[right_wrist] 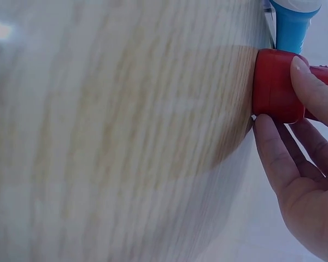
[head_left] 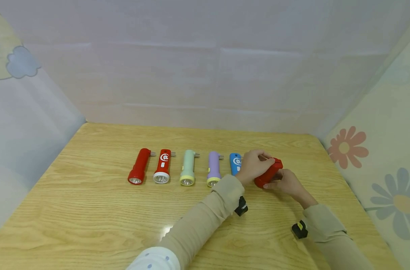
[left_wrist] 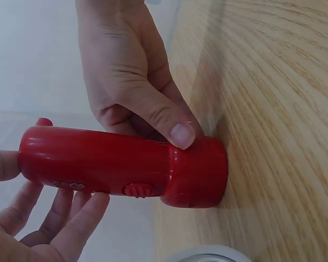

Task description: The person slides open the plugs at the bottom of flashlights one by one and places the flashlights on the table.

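Both hands hold a red flashlight [head_left: 268, 174] at the right end of a row of flashlights, its lens end down against the wooden table. My left hand [head_left: 253, 167] pinches the tail end between thumb and fingers; in the left wrist view its fingers [left_wrist: 79, 226] lie along the switch side. Around the wide head, my right hand [head_left: 287, 184] has its thumb on one side and its fingers on the other, also seen in the right wrist view as the right hand [right_wrist: 311, 191]. A blue flashlight [head_left: 235, 162] lies just left, partly hidden behind the left hand.
Leftward along the table [head_left: 100, 225] lie a purple flashlight [head_left: 213, 163], a mint green one [head_left: 188, 163], a red one with white rim [head_left: 163, 162] and a plain red one [head_left: 142, 163]. Metal plug prongs stick out near their tails. Cloth walls [head_left: 205, 86] surround the table.
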A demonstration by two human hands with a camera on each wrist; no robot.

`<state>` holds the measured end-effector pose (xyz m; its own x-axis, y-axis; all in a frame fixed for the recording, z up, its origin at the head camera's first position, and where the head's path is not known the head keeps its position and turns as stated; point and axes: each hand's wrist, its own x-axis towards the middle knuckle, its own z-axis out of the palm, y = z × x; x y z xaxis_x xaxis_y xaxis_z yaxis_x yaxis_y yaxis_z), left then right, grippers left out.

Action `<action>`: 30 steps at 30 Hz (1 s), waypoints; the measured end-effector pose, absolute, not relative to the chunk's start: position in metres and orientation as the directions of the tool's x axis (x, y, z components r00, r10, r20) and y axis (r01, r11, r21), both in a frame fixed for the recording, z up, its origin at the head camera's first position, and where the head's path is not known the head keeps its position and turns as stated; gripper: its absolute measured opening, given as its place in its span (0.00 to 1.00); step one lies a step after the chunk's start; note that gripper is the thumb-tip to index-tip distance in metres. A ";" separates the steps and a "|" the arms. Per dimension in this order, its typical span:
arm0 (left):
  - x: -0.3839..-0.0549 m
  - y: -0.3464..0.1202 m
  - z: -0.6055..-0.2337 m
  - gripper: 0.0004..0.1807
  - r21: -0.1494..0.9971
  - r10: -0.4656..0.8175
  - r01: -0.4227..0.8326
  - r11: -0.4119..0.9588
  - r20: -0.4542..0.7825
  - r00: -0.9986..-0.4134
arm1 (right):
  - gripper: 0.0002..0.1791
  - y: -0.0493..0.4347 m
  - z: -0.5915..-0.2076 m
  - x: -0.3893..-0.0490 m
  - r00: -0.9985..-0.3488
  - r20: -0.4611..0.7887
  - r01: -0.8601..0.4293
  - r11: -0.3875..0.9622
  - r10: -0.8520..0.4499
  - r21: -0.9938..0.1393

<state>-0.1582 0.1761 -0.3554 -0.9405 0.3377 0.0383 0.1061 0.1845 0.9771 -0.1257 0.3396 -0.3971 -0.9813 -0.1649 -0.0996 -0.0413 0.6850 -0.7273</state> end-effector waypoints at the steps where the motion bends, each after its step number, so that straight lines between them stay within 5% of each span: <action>1: -0.159 0.176 -0.354 0.03 0.977 0.334 0.096 0.190 0.028 -0.942 | 0.24 0.339 -0.397 -0.126 -0.981 -0.097 -0.045 0.686 -0.167 -0.726; 12: -0.164 0.179 -0.350 0.04 0.979 0.331 0.051 0.196 -0.017 -0.944 | 0.25 0.338 -0.396 -0.127 -0.984 -0.105 -0.026 0.698 -0.145 -0.716; 30: -0.165 0.180 -0.345 0.07 0.922 0.350 0.222 0.317 0.104 -0.931 | 0.25 0.336 -0.393 -0.126 -0.983 -0.109 -0.027 0.707 -0.147 -0.706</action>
